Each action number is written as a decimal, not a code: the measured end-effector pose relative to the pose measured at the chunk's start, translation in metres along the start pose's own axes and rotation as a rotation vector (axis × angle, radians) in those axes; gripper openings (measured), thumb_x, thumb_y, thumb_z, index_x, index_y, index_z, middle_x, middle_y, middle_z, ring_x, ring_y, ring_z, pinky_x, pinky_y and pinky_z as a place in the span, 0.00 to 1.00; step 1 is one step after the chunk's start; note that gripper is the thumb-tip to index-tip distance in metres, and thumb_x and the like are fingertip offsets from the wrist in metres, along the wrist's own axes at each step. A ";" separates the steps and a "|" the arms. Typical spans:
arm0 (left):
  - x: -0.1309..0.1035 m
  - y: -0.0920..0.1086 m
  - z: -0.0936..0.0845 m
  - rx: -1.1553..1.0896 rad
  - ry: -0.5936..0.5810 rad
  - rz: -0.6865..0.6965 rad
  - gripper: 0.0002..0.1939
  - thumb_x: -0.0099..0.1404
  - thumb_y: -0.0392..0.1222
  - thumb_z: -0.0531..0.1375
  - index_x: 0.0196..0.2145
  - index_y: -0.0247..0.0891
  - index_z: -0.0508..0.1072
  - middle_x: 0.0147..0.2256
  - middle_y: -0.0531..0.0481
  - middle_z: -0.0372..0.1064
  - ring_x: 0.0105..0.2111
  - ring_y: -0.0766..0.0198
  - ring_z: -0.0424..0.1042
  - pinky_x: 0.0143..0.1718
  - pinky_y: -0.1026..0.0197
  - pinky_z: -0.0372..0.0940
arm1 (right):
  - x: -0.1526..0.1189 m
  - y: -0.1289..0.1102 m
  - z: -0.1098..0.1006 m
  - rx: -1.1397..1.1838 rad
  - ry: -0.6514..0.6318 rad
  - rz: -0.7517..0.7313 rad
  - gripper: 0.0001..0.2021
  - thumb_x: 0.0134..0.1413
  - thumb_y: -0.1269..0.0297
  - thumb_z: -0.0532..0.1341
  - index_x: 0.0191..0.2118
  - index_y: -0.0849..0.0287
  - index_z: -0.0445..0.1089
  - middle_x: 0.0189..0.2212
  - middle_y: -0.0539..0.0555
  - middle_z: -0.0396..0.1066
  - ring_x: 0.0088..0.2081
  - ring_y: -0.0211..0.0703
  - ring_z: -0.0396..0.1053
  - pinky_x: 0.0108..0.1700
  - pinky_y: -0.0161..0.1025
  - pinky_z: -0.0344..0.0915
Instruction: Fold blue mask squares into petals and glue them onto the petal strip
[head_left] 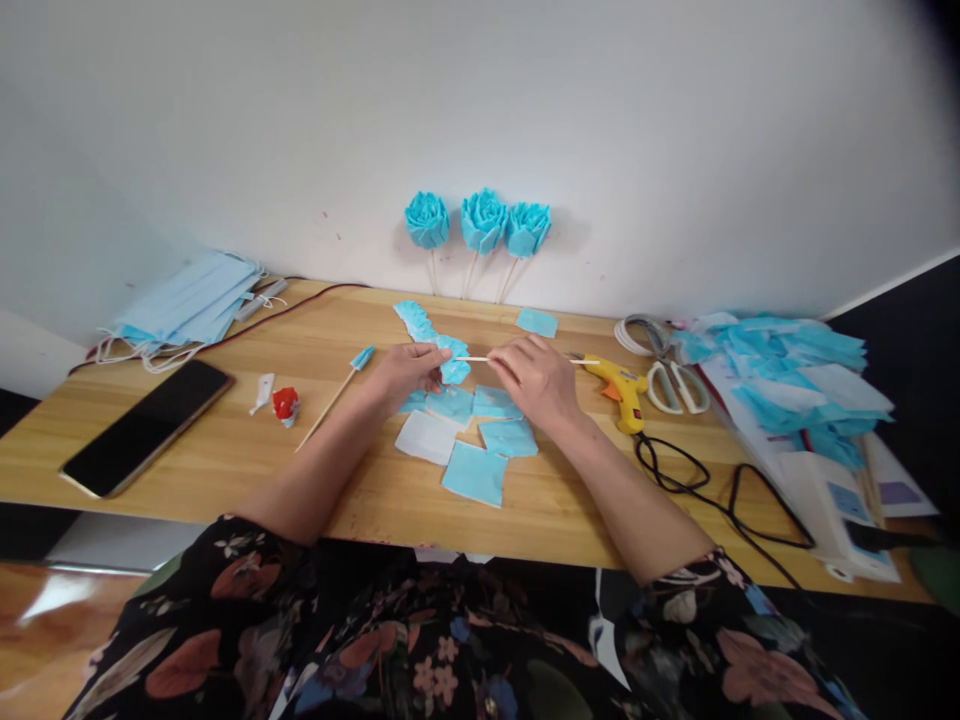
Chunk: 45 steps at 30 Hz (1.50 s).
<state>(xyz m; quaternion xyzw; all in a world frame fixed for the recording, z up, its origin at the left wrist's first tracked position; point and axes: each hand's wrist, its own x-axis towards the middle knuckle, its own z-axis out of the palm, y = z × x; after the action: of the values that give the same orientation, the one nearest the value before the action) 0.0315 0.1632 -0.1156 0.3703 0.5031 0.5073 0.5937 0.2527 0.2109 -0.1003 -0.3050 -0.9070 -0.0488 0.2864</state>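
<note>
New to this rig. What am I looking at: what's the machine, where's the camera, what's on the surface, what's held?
There is no machine: these are a person's own bare hands. The single picture comes from a camera worn on the head, looking forward and down.

The left hand pinches a ruffled blue piece near one end of a thin stick; the right hand grips the stick further along.

On the wooden table, flat cut pieces lie below the hands. To the left are a phone and a stack of masks; to the right, a yellow glue gun, scissors and a heap of blue material. Three blue flowers on sticks lean against the wall behind.
</note>
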 end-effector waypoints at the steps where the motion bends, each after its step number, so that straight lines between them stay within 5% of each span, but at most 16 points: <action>1: 0.000 0.000 -0.001 0.002 -0.006 -0.003 0.17 0.57 0.47 0.71 0.21 0.35 0.73 0.19 0.51 0.66 0.19 0.68 0.66 0.25 0.63 0.64 | 0.000 0.000 0.000 0.001 -0.004 0.003 0.13 0.71 0.62 0.54 0.39 0.55 0.75 0.36 0.56 0.79 0.40 0.49 0.69 0.43 0.44 0.62; 25: -0.004 0.003 0.002 0.410 0.112 0.101 0.08 0.59 0.39 0.62 0.23 0.38 0.70 0.18 0.56 0.66 0.17 0.68 0.64 0.22 0.65 0.54 | -0.002 0.000 0.000 0.007 0.024 0.011 0.13 0.70 0.62 0.56 0.38 0.56 0.77 0.35 0.55 0.79 0.40 0.46 0.71 0.37 0.41 0.60; 34: 0.002 -0.001 -0.004 0.235 0.145 0.126 0.09 0.60 0.41 0.64 0.24 0.37 0.70 0.18 0.55 0.68 0.16 0.68 0.66 0.22 0.65 0.61 | 0.001 0.015 -0.008 0.210 -0.033 0.207 0.10 0.67 0.64 0.57 0.37 0.55 0.75 0.35 0.54 0.79 0.40 0.47 0.73 0.41 0.42 0.63; 45: -0.001 0.001 -0.003 0.104 0.112 0.097 0.13 0.57 0.45 0.68 0.23 0.36 0.70 0.18 0.54 0.67 0.17 0.69 0.66 0.21 0.65 0.60 | -0.003 0.011 0.006 0.140 0.032 0.092 0.14 0.70 0.66 0.53 0.49 0.58 0.76 0.40 0.58 0.79 0.45 0.50 0.73 0.46 0.45 0.69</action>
<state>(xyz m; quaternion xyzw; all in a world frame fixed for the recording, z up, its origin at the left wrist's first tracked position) 0.0278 0.1628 -0.1150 0.3956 0.5428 0.5284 0.5193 0.2581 0.2202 -0.1076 -0.3247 -0.8885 0.0230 0.3233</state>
